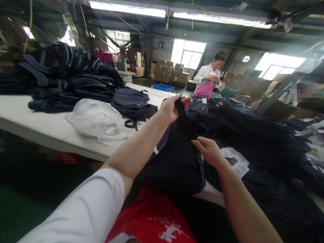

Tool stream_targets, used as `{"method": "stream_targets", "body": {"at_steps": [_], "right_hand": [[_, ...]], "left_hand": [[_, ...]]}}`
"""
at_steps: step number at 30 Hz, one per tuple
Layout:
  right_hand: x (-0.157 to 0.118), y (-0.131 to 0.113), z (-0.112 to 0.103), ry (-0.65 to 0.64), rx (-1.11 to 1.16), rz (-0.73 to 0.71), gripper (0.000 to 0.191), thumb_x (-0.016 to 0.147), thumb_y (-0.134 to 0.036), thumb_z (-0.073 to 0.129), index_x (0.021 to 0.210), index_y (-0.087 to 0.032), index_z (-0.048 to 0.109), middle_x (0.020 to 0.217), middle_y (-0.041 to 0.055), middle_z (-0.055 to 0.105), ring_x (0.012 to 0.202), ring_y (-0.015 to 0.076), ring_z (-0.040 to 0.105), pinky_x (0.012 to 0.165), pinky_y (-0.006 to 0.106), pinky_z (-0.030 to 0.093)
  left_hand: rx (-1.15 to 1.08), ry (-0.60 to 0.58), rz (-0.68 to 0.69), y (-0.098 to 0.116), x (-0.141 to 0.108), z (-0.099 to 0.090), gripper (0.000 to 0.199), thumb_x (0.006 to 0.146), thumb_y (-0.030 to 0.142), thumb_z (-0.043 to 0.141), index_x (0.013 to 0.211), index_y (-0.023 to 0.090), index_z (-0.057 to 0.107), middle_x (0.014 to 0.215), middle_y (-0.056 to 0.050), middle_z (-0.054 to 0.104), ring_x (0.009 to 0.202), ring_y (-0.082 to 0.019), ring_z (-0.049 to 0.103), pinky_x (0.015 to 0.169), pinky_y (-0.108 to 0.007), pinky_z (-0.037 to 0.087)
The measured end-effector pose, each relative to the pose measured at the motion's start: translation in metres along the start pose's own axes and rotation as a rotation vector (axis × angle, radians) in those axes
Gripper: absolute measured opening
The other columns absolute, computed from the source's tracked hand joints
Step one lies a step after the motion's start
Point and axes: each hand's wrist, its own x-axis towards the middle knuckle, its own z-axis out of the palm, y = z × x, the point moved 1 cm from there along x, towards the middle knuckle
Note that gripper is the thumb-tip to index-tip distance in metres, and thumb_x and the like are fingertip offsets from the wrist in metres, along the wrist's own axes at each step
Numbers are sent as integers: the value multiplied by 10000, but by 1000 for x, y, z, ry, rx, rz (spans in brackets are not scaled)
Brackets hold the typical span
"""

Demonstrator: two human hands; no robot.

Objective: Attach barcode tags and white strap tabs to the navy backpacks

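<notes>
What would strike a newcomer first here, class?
At centre, the black bag, held by the left hand near its top and the right hand at its side. Then dark backpacks heaped on both sides, and a white plastic bag at left. Beyond, a person in a pink apron.

Long white ceiling tube lights (128, 9) and bright rectangular windows (188, 54) glare over a dim interior; dark navy fabric bags (253, 125) lose detail in shadow, and the edges smear and stretch.

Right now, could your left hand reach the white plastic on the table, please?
Probably yes, if the left hand lets go of the black strap: the white plastic lies uncovered on the table.
</notes>
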Motion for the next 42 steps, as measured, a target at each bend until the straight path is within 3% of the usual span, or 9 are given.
{"method": "stream_targets", "body": {"at_steps": [8,13,17,21,30,37,42], "right_hand": [[0,59,11,-117,123,157,463,833,-601,501,608,-213,386,549,-58,302,523,103,323,486,244,247],[-1,87,21,-73,191,151,444,786,-599,560,601,-199,506,636,-22,445,628,133,438,595,262,374],[-2,93,27,-129,306,161,406,772,-590,605,741,-189,656,848,28,609,813,178,553,786,299,432],[-9,96,34,-270,419,329,492,755,-641,612,873,-176,716,860,57,690,824,213,600,783,333,458],[-17,105,42,-281,429,327,503,759,-666,595,673,-171,626,673,28,653,634,146,539,647,276,419],[-21,112,48,-302,415,331,465,773,-624,610,709,-166,652,721,26,669,693,151,556,704,279,409],[-20,116,52,-305,441,339,454,762,-616,621,750,-163,658,724,8,656,667,137,540,679,276,404]], "left_hand": [[1,89,83,-18,22,-26,176,926,186,458,971,94,601,780,-120,743,770,-214,730,795,-328,560],[77,129,79,-30,29,-35,204,939,191,421,928,91,598,676,-119,721,714,-222,728,791,-331,553],[120,149,117,-33,31,-40,187,933,187,442,893,89,595,651,-121,713,647,-211,719,771,-315,547],[155,184,107,-36,33,-49,169,931,186,443,886,108,586,623,-95,707,623,-200,714,745,-299,545],[231,235,89,-43,37,-64,176,929,186,426,875,114,578,643,-91,715,627,-192,714,692,-273,529],[211,276,86,-47,36,-76,160,920,198,475,865,109,596,651,-98,711,626,-198,712,694,-281,542],[211,258,52,-41,33,-80,115,906,180,511,875,115,600,564,-28,635,557,-152,671,673,-267,558]]}}
